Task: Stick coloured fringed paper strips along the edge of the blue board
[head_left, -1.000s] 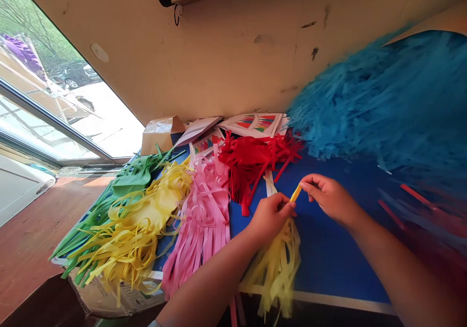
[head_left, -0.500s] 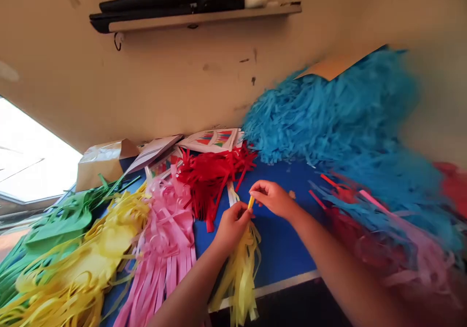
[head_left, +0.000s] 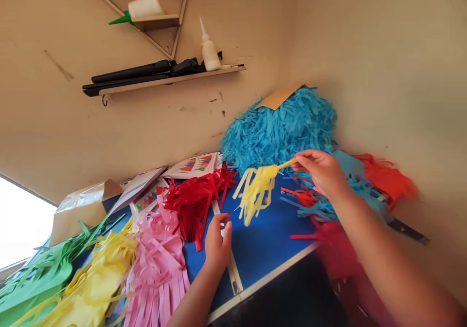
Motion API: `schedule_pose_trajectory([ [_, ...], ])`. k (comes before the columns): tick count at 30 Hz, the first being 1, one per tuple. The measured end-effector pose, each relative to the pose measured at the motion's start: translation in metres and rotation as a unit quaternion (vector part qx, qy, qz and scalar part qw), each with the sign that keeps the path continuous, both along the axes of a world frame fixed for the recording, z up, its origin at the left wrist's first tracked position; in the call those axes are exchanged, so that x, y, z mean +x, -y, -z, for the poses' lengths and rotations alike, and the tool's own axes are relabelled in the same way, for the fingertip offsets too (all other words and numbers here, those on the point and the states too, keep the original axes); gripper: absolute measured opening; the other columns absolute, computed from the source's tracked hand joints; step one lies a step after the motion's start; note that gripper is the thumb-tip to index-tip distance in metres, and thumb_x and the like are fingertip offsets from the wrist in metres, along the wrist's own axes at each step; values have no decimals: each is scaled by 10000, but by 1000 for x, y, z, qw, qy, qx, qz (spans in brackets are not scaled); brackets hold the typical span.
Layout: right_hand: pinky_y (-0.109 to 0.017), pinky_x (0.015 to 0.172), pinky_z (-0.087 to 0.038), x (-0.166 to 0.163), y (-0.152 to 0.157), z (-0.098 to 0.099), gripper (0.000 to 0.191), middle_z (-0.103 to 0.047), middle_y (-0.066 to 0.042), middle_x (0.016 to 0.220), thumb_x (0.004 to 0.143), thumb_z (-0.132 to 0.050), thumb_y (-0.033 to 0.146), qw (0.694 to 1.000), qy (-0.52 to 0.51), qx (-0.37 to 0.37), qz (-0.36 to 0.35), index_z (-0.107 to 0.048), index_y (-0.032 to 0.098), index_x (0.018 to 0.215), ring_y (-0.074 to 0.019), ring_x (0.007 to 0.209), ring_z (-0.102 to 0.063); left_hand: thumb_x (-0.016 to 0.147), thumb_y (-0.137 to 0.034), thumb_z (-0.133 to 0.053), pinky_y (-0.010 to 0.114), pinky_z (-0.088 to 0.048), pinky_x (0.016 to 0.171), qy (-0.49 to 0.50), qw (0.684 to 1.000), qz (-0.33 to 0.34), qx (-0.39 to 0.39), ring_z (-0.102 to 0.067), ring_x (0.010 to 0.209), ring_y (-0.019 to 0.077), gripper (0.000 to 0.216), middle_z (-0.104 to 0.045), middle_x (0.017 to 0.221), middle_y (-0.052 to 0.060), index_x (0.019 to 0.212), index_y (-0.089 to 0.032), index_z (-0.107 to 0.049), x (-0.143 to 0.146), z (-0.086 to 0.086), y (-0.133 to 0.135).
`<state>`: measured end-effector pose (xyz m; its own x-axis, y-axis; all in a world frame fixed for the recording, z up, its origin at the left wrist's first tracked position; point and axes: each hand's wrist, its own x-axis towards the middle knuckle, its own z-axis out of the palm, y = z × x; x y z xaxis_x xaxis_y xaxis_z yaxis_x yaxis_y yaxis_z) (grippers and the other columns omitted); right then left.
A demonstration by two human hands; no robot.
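Observation:
My right hand (head_left: 323,171) pinches the twisted top end of a yellow paper tassel (head_left: 263,186) between thumb and fingers. The tassel hangs out to the left, its strips swinging above the blue tabletop (head_left: 270,242). My left hand (head_left: 218,242) is apart from it, fingers loosely curled with a gap between thumb and forefinger, and nothing in it. Just left of that hand lie red fringed paper strips (head_left: 193,200) and pink fringed paper (head_left: 158,254). Behind my right hand rises a large heap of blue shredded paper strips (head_left: 277,135).
Yellow fringed paper (head_left: 98,273) and green fringed paper (head_left: 44,283) lie at the left. A brown paper bag (head_left: 82,208) stands behind them. Orange-red strips (head_left: 390,178) lie at the right. A wall shelf (head_left: 164,80) holds a glue bottle (head_left: 210,53).
My right hand has carried the yellow tassel up and right, off the table. My left hand has let go of it and opened. The view has swung right.

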<state>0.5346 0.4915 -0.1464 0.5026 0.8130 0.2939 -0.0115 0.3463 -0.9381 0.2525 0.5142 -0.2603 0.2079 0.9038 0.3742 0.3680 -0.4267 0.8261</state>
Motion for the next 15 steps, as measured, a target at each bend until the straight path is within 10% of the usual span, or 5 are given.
schedule_pose_trajectory([
  [2, -233, 627, -522, 13, -14, 8, 394, -624, 26, 619, 498, -774, 481, 998, -50, 36, 31, -605, 195, 710, -99, 586, -600, 874, -386, -416, 372, -472, 795, -124, 971, 80, 189, -598, 904, 225, 290, -649, 946, 96, 965, -171, -589, 15, -5, 21],
  [5, -231, 620, -525, 22, -41, 19, 422, -604, 48, 601, 464, -766, 503, 989, -115, 82, 53, -575, 205, 693, -89, 568, -591, 890, -368, -437, 376, -428, 928, -309, 843, 296, 326, -537, 1095, 222, 328, -600, 1187, 65, 1152, -204, -547, 57, -10, 56],
  [9, -231, 618, -527, 23, -67, 13, 375, -598, 52, 601, 488, -764, 452, 978, -162, 123, 43, -576, 205, 698, -91, 584, -596, 889, -571, -334, 430, -311, 1055, -432, 810, 310, 249, -276, 1336, 282, 689, -275, 1462, 119, 1394, -104, -302, 116, -11, 69],
  [15, -202, 507, -489, 43, -55, -30, 292, -591, 48, 595, 534, -758, 357, 975, -165, 145, 33, -594, 189, 708, -91, 556, -576, 846, -680, -266, 488, -224, 1086, -463, 792, 350, 187, -145, 1374, 303, 789, -182, 1486, 107, 1417, -137, -258, 134, -14, 36],
])
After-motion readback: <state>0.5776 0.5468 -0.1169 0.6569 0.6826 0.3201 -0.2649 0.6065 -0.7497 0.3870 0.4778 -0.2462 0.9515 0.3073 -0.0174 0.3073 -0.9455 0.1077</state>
